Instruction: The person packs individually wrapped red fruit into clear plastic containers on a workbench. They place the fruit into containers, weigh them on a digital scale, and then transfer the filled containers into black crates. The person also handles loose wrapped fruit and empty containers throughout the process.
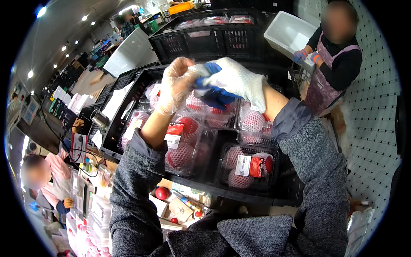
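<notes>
My left hand (174,88), in a thin clear plastic glove, meets my right hand (237,81) above a black crate (205,185). My right hand wears a white knit work glove with a blue coating. Between them, my left fingers close on white and blue glove fabric (199,72). Dark blue material (218,99) hangs under my right hand, whose fingers are bent; whether it is that glove's palm or a second glove, I cannot tell. Below lie clear plastic boxes of round red fruit in pink foam nets, including a labelled box (249,167) and a taller box (182,143).
More fruit boxes fill another black crate (201,45) behind. At right, a person (332,64) in gloves and an apron stands by a white bin (291,32). Another person (47,175) works at lower left. A metal cylinder (99,119) sits left of the crate; loose red fruit (162,193) lies below.
</notes>
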A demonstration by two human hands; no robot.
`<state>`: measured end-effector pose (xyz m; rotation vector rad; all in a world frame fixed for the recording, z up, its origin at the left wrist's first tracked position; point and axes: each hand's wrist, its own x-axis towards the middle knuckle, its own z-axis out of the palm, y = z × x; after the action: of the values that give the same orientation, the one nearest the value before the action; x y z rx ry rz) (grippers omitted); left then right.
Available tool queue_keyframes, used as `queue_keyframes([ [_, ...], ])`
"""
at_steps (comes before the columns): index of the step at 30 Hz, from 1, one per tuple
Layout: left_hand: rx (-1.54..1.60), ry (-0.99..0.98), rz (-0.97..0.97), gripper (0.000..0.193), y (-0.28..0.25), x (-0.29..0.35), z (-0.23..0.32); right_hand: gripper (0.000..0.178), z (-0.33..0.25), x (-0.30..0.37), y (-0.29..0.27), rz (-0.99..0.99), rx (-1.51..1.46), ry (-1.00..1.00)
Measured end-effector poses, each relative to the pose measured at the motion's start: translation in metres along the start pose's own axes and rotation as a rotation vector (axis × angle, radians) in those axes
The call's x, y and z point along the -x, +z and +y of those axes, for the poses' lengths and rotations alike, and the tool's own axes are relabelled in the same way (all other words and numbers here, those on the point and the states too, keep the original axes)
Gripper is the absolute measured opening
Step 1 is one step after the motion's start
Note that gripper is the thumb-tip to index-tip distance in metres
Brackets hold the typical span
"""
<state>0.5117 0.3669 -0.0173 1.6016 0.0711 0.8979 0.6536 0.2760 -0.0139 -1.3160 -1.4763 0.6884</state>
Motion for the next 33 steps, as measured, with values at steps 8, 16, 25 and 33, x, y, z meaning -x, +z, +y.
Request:
queue_keyframes([
  [8, -0.359, -0.072, 0.047, 0.023, 0.004, 0.005, 0.002, 0.047, -0.013, 0.007, 0.013, 0.270, 0.856, -0.106],
  [16, -0.884, 0.108, 0.104, 0.032, 0.012, 0.008, 0.003, 0.028, -0.015, 0.005, 0.001, 0.269, 0.997, -0.032],
  [25, -0.849, 0.486, -0.231, 0.033, 0.033, 0.019, 0.023, 0.035, -0.009, -0.002, -0.006, 0.292, 0.750, -0.028],
  [33, -1.656, -0.065, -0.405, 0.024, 0.019, 0.017, -0.024, 0.020, -0.028, 0.009, 0.009, 0.293, 0.975, -0.257],
])
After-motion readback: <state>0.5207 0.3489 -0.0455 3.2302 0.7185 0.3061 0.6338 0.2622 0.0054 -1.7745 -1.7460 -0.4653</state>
